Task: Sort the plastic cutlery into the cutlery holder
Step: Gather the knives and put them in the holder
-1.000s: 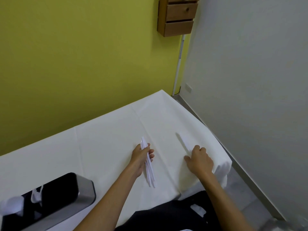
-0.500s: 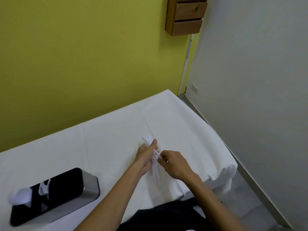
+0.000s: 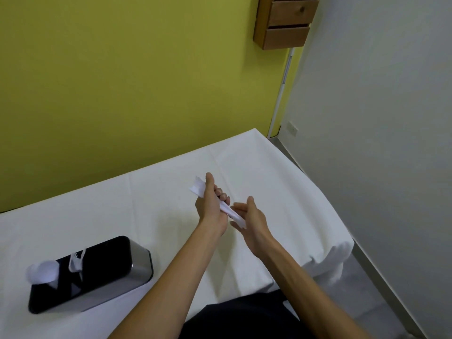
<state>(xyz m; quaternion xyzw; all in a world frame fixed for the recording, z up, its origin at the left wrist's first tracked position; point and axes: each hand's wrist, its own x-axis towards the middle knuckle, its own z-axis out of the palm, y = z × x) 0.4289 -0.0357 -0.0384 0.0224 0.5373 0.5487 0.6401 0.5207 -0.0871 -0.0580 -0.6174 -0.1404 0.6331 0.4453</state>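
My left hand (image 3: 211, 204) is closed around a bundle of white plastic cutlery (image 3: 198, 187), held above the middle of the white table (image 3: 159, 206). The bundle sticks out past the hand at both ends. My right hand (image 3: 252, 218) is open, palm turned toward the bundle's near end, touching or nearly touching it. The cutlery holder (image 3: 97, 272), a dark oblong box with a metal rim, stands at the near left. White spoons (image 3: 41, 272) and forks (image 3: 77, 260) stick up from its left compartments; its right part looks dark.
The table meets a yellow-green wall (image 3: 122, 81) at the back. Its right edge (image 3: 325, 204) drops to a grey floor beside a white wall. A wooden drawer unit (image 3: 283, 23) hangs high on the wall corner.
My left hand has lifted the cutlery bundle off the table. My right hand, which first lay further right on the table, came to the bundle and now opens flat beside its end.
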